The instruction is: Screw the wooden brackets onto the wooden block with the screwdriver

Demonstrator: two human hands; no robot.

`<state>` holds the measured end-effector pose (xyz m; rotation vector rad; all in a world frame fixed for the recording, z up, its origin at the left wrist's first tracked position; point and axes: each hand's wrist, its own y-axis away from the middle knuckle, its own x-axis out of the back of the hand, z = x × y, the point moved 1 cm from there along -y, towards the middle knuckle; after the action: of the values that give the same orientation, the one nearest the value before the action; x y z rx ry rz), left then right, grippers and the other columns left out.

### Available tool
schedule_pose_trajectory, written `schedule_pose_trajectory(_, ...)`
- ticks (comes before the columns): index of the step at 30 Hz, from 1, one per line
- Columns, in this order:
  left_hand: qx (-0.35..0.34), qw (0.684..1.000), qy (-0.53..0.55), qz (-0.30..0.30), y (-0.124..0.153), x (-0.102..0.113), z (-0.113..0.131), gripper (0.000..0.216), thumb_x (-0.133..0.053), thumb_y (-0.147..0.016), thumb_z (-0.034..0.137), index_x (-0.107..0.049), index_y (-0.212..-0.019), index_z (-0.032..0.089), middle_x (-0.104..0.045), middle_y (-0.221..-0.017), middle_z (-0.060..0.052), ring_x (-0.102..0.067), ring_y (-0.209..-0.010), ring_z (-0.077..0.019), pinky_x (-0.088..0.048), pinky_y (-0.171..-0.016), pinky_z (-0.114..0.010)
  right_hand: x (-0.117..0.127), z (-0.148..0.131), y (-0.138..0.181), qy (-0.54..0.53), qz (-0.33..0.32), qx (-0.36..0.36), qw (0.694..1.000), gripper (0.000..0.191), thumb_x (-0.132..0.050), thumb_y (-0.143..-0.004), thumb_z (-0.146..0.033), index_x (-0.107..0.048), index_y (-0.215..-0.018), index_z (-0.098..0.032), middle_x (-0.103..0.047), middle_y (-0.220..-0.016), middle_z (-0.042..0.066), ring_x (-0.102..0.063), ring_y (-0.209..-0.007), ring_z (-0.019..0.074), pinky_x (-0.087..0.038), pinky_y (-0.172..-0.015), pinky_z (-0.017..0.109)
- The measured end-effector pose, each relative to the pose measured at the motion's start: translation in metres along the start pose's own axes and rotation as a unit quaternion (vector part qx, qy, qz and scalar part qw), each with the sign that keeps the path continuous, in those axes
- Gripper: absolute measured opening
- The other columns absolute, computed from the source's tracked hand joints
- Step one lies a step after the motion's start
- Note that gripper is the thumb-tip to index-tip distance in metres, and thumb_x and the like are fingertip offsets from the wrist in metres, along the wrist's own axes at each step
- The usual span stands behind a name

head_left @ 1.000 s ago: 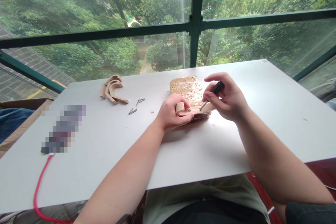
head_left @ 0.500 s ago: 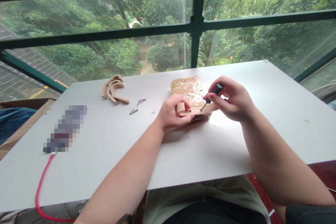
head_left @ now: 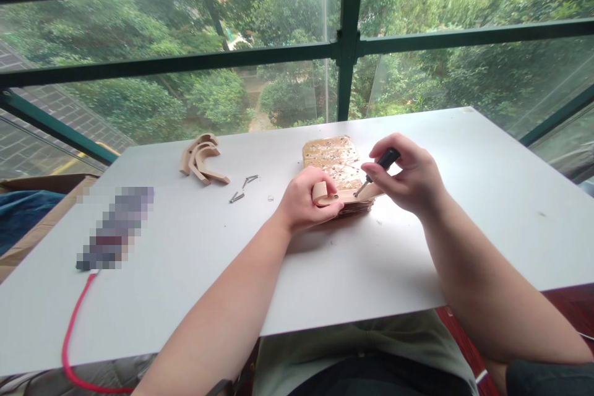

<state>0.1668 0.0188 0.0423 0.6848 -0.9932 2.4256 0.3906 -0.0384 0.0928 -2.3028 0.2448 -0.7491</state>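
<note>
My left hand (head_left: pixel 310 199) is closed round the left end of a pale wooden piece (head_left: pixel 344 197) with a curled tip, pressing it on a stack of taped cardboard (head_left: pixel 330 158). A dark screw head (head_left: pixel 336 197) shows in the wood beside my left fingers. My right hand (head_left: pixel 406 176) grips the black handle of a screwdriver (head_left: pixel 388 158), tilted to the right. Its metal tip meets the wooden piece at a second screw spot, right of the first. The right end of the wood runs partly behind my right hand.
Several curved wooden pieces (head_left: pixel 204 159) lie at the back left of the white table (head_left: pixel 195 297). Several long screws (head_left: pixel 244 189) are nearer the middle. A blurred-out object (head_left: pixel 116 229) with a red cable (head_left: pixel 69 328) is at left. Windows stand behind the table.
My right hand has shifted slightly right on the screwdriver, and its fingers have changed their hold on the handle. The left hand and the wooden piece stay in place.
</note>
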Motion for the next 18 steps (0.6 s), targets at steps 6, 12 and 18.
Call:
schedule_pose_trajectory(6,-0.009,0.997,0.066,-0.023,0.001,0.004,-0.005,0.024,-0.061,-0.068,0.015,-0.064,-0.091,0.021,-0.068,-0.092,-0.003,-0.064,-0.089,-0.0211,-0.053,-0.085,-0.037,0.001,-0.001,-0.001,-0.014,-0.018,0.002,1.0,0.019,-0.073,-0.087,-0.034,-0.058,-0.086,-0.023,-0.06,-0.075,-0.001,-0.056,-0.067,0.0141,-0.046,-0.066,0.028)
schedule_pose_trajectory(12,0.004,0.996,0.086,-0.028,0.002,0.004,-0.012,0.033,-0.056,-0.064,0.012,-0.064,-0.095,0.022,-0.068,-0.095,-0.003,-0.064,-0.092,-0.0219,-0.054,-0.086,-0.037,0.001,-0.004,0.0,-0.023,-0.032,0.003,0.999,0.012,-0.066,-0.092,-0.032,-0.058,-0.091,-0.023,-0.063,-0.08,0.001,-0.062,-0.072,0.0157,-0.048,-0.07,0.03)
schedule_pose_trajectory(18,-0.003,0.998,0.068,-0.016,0.002,0.001,-0.009,0.027,-0.06,-0.068,0.014,-0.064,-0.093,0.022,-0.067,-0.093,-0.004,-0.064,-0.09,-0.0217,-0.054,-0.086,-0.038,0.001,-0.005,0.0,-0.028,-0.035,0.006,0.999,0.01,-0.068,-0.09,-0.029,-0.06,-0.089,-0.023,-0.067,-0.08,0.001,-0.063,-0.072,0.0165,-0.05,-0.07,0.032)
